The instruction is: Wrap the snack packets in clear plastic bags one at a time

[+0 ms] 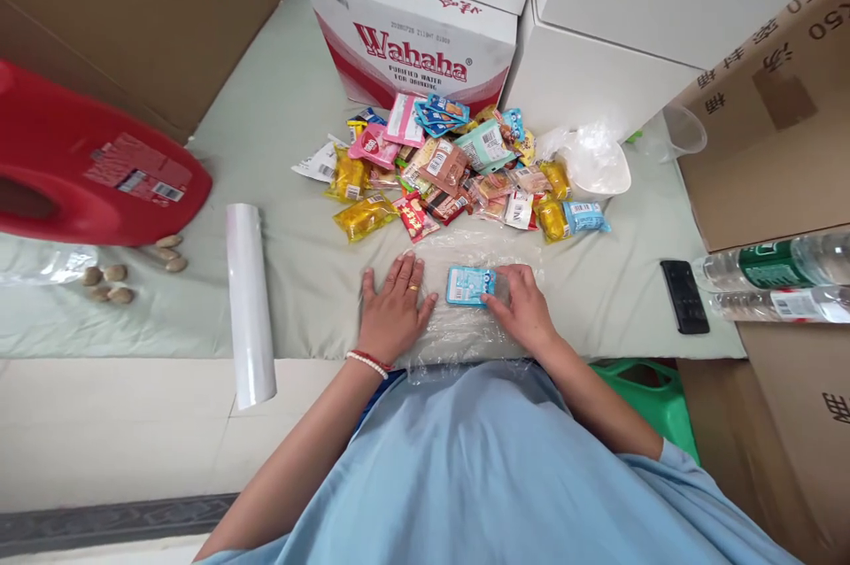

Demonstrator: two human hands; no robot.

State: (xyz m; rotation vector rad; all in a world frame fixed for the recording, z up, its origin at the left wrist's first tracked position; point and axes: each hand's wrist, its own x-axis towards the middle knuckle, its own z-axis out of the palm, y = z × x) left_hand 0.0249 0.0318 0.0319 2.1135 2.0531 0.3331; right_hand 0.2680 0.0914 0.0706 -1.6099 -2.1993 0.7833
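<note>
In the head view, a small blue packet is seen lying flat on a sheet of clear film, which is spread at the near edge of the pale green cloth, about the middle of that edge. The left hand is laid palm down on the left part of the film, its fingers open and stretched, holding nothing. The right hand is placed at the right end of the packet; its fingertips touch the packet and seem to pinch it lightly, though this cannot be told for sure.

Behind the film, toward the far edge, a pile of snack packets is heaped before a white and red box. A white roll is laid across the near edge, left of the hands. A black remote is set near the right edge.
</note>
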